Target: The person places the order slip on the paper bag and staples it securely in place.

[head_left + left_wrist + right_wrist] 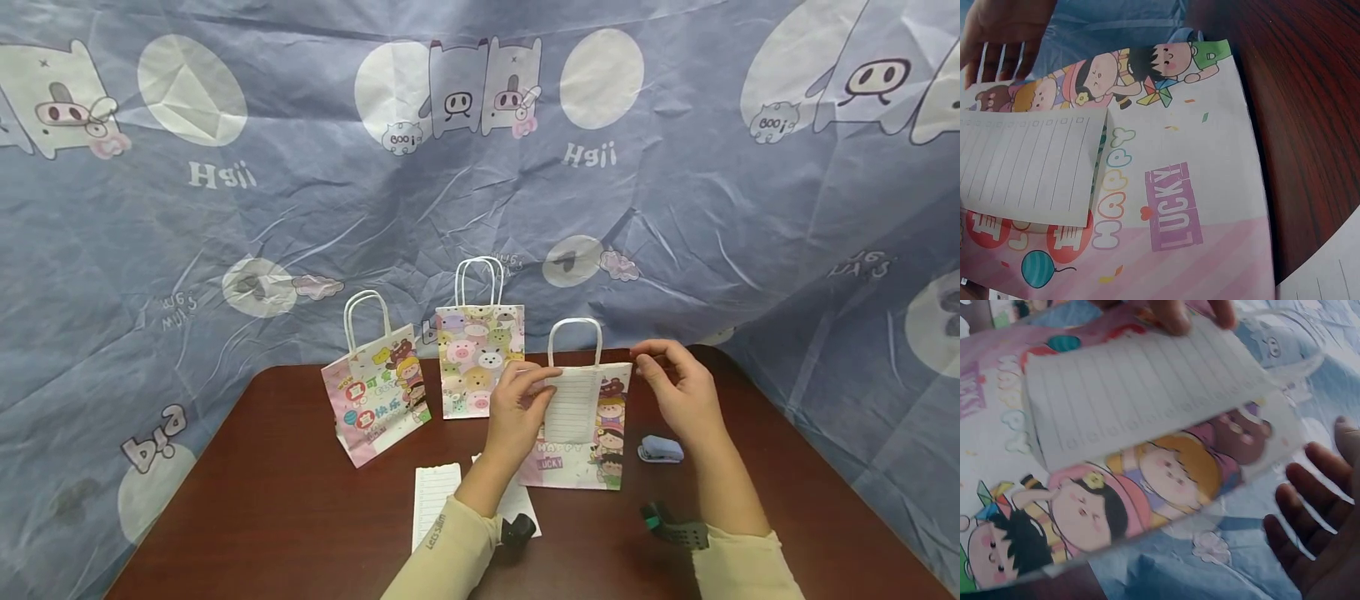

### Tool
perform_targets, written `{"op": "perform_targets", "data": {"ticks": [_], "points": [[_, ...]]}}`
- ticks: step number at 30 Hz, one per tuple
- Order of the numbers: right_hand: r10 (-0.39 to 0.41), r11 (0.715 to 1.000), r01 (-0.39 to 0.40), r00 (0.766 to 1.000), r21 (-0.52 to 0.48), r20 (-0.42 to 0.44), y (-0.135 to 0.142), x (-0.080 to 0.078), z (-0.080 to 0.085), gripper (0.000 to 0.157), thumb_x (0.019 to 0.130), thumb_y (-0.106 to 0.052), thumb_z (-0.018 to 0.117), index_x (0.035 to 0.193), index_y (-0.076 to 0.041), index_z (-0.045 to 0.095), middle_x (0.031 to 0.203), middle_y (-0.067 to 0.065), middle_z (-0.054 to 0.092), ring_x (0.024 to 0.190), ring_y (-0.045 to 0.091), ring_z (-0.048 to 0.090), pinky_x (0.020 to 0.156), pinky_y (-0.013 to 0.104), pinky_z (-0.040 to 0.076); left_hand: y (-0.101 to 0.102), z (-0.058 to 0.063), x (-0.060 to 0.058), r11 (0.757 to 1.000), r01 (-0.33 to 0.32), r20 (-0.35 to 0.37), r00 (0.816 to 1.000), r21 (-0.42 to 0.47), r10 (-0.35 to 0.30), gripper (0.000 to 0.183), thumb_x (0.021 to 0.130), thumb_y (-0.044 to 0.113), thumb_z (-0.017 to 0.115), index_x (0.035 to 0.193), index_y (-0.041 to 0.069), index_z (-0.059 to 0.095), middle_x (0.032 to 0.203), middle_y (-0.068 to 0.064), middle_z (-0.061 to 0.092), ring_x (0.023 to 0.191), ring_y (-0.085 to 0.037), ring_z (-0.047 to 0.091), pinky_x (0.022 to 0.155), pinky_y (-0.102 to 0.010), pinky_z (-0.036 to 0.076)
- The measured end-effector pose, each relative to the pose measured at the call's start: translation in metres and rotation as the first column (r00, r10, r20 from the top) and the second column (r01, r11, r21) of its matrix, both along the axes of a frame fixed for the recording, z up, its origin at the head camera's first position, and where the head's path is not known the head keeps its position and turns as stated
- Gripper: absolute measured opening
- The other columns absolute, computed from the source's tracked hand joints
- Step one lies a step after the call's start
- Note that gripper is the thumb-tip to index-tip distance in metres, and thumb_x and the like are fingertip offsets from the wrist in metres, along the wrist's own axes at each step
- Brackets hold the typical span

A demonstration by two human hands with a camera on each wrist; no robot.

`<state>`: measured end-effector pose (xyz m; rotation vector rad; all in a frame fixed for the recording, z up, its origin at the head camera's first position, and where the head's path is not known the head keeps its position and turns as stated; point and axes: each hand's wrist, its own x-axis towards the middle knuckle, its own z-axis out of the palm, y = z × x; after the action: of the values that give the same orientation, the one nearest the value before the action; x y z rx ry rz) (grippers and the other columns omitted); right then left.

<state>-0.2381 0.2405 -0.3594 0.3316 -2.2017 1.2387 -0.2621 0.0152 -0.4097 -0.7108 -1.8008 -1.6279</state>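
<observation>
A white paper gift bag [577,471] with cartoon children stands at the right of the table, its white handle up. A sheet of lined paper [572,408] lies flat against its front, near the top. My left hand [516,412] pinches that sheet at its upper left edge; in the right wrist view its fingertips [1175,315] are on the paper. Beside the bag's upper right corner is my right hand [686,392], holding nothing, its fingers [1300,509] loosely bent and apart from the bag. In the left wrist view, lettering [1172,206] shows below the sheet.
A similar gift bag [375,400] stands tilted at the left, and an animal-print bag [480,358] stands at the back. Lined sheets [435,500] lie at the front, one partly under the left forearm. A small blue stapler [660,449] sits right of the held bag.
</observation>
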Motion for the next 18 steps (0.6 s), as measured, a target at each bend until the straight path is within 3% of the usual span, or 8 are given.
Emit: {"op": "perform_targets", "data": {"ticks": [5,10,13,18], "points": [[-0.020,0.986,0.002,0.994,0.167,0.105,0.020,-0.002,-0.001,0.022,0.098,-0.029,0.064,0.115,-0.015,0.067,0.105,-0.012,0.066,0.088,-0.011,0.058,0.075,0.012,0.047,-0.001,0.004,-0.001,0.999,-0.029,-0.012,1.000,-0.017,0.029,0.027,0.081,-0.014,0.071,0.101,0.002,0.074,0.101,-0.017,0.061,0.089,-0.032,0.061,0.072,-0.024,0.057],[0.002,0.949,-0.083,0.967,0.304,0.256,0.045,-0.003,-0.005,0.031,0.095,-0.035,0.068,0.120,-0.017,0.065,0.118,0.007,0.067,0.090,-0.012,0.055,0.076,0.017,0.048,-0.002,0.003,-0.003,0.999,-0.033,-0.038,0.999,-0.023,0.032,0.027,0.081,-0.012,0.072,0.102,0.004,0.075,0.101,-0.016,0.062,0.089,-0.032,0.061,0.071,-0.024,0.056],[0.020,0.923,-0.149,0.939,0.354,0.343,0.061,-0.004,-0.012,0.039,0.093,-0.038,0.070,0.124,-0.016,0.064,0.121,0.010,0.067,0.096,-0.006,0.056,0.080,0.020,0.049,-0.005,0.001,-0.004,0.999,-0.019,-0.050,0.999,-0.026,0.018,0.027,0.083,-0.009,0.072,0.104,0.008,0.075,0.103,-0.012,0.062,0.092,-0.028,0.061,0.074,-0.025,0.058],[0.021,0.895,-0.215,0.896,0.391,0.444,0.086,-0.003,-0.032,0.046,0.091,-0.037,0.073,0.126,-0.011,0.061,0.123,0.013,0.066,0.107,0.018,0.062,0.080,0.024,0.051,-0.010,-0.001,-0.007,0.999,0.039,-0.053,0.998,-0.026,-0.040,0.027,0.086,-0.006,0.071,0.107,0.010,0.074,0.105,-0.010,0.063,0.097,-0.023,0.061,0.080,-0.026,0.060]]}}
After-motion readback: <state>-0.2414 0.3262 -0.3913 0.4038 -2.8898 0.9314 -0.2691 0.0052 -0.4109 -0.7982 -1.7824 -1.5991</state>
